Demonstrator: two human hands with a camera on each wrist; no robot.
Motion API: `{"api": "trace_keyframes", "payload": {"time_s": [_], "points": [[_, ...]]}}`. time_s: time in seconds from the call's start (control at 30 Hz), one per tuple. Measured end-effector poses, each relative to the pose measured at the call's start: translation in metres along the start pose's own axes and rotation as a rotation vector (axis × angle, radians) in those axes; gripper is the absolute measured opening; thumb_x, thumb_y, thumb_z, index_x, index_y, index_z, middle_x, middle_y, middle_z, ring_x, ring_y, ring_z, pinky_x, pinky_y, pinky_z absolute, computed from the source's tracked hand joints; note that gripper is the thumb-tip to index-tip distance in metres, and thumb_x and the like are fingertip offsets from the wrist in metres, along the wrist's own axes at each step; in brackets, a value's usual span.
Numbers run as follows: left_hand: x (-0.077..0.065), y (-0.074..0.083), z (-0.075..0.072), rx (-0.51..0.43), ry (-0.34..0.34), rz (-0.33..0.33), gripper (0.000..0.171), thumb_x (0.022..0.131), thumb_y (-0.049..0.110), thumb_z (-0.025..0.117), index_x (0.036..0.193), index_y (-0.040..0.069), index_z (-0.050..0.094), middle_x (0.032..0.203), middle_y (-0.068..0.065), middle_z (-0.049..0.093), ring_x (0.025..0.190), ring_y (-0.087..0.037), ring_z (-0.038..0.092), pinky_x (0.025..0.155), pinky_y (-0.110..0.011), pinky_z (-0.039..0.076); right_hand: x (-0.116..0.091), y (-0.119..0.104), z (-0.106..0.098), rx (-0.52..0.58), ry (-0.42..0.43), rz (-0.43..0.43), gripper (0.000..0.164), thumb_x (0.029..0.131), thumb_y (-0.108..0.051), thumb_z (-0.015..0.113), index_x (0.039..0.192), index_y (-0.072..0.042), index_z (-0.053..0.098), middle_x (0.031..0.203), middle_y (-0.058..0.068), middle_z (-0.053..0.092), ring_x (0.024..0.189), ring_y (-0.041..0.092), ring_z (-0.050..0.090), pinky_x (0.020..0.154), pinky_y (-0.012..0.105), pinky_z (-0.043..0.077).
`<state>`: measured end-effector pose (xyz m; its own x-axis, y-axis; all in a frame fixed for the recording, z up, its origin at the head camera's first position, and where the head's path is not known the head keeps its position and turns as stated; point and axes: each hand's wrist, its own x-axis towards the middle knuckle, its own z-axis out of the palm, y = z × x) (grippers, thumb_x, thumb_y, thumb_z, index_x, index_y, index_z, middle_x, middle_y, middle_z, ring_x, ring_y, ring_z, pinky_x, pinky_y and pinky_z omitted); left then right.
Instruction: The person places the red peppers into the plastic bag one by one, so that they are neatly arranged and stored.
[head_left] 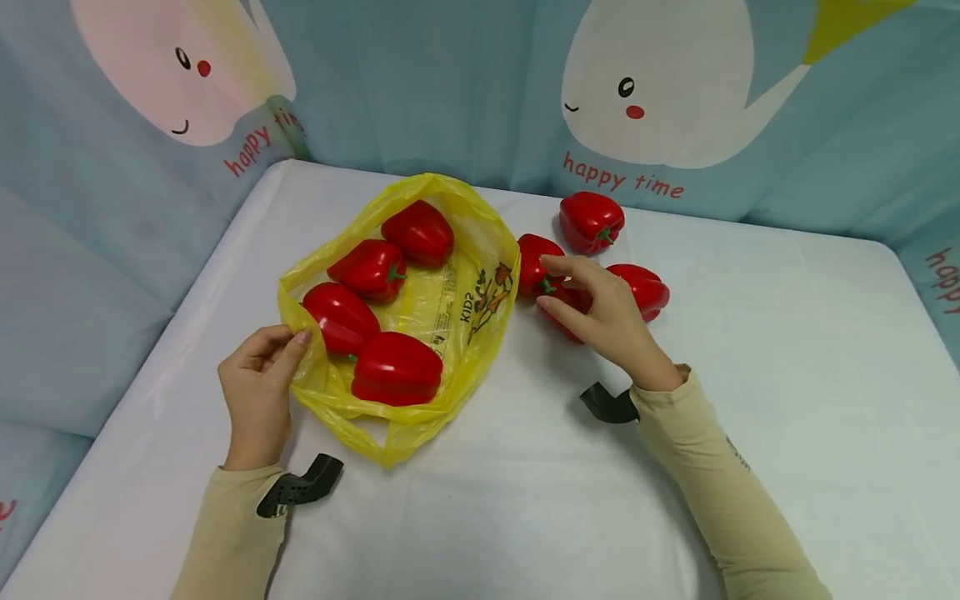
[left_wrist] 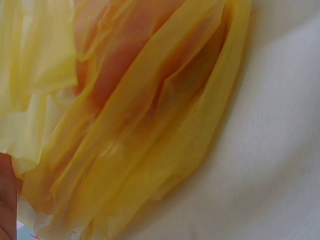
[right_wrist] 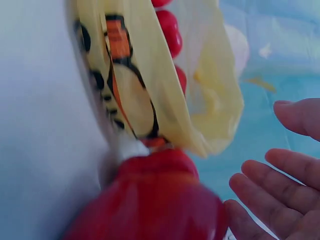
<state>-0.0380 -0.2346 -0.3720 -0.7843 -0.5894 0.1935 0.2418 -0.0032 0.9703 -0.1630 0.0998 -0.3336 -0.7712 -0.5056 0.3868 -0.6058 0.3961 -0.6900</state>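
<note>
My left hand (head_left: 258,392) pinches the left rim of a yellow plastic bag (head_left: 480,333) between thumb and fingers. The bag's mouth gapes upward, with several red bell peppers (head_left: 397,368) lying inside. Right of the bag, my right hand (head_left: 603,312) hovers over a red bell pepper (head_left: 566,325), partly hidden beneath it. Its thumb and fingers are spread apart and hold nothing. In the right wrist view a large red pepper (right_wrist: 155,205) lies beside the fingers, close to the printed bag side (right_wrist: 135,90). Folded yellow plastic (left_wrist: 140,150) fills much of the left wrist view.
Another pepper sits against the bag's right edge (head_left: 534,254). One more pepper (head_left: 592,221) lies farther back, and another (head_left: 647,292) shows behind the right hand. A white cloth (head_left: 787,375) covers the table, and a blue printed curtain (head_left: 450,100) hangs along its back and left.
</note>
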Motion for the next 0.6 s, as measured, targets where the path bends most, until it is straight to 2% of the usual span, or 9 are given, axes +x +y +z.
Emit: {"api": "trace_keyframes", "payload": {"time_s": [0.2,0.4,0.6], "points": [[0.001,-0.002,-0.001,-0.012,-0.002,0.0,0.008,0.083,-0.005,0.067,0.081,0.002,0.07,0.073,-0.002,0.065,0.06,-0.009,0.052,0.057,-0.013,0.045,-0.004,0.009,-0.015,-0.03,0.004,0.044,0.044,0.081,-0.003,0.072,0.123,0.003,0.057,0.12,0.016,0.06,0.108,0.028,0.057,0.087,0.044,0.049],[0.002,-0.003,-0.001,0.017,-0.004,0.007,0.007,0.083,-0.004,0.068,0.081,0.002,0.07,0.073,-0.001,0.065,0.06,-0.008,0.051,0.056,-0.013,0.044,-0.007,0.013,-0.032,-0.046,0.013,0.12,0.042,0.084,-0.004,0.069,0.124,0.0,0.057,0.119,0.015,0.061,0.105,0.028,0.058,0.088,0.049,0.047],[0.002,-0.002,-0.001,0.033,-0.006,-0.001,0.006,0.083,-0.004,0.067,0.083,0.002,0.07,0.074,-0.001,0.065,0.061,-0.008,0.052,0.058,-0.013,0.045,-0.009,0.018,-0.043,-0.053,0.034,0.199,0.041,0.087,-0.008,0.067,0.127,-0.002,0.056,0.12,0.012,0.062,0.108,0.027,0.058,0.089,0.045,0.048]]}}
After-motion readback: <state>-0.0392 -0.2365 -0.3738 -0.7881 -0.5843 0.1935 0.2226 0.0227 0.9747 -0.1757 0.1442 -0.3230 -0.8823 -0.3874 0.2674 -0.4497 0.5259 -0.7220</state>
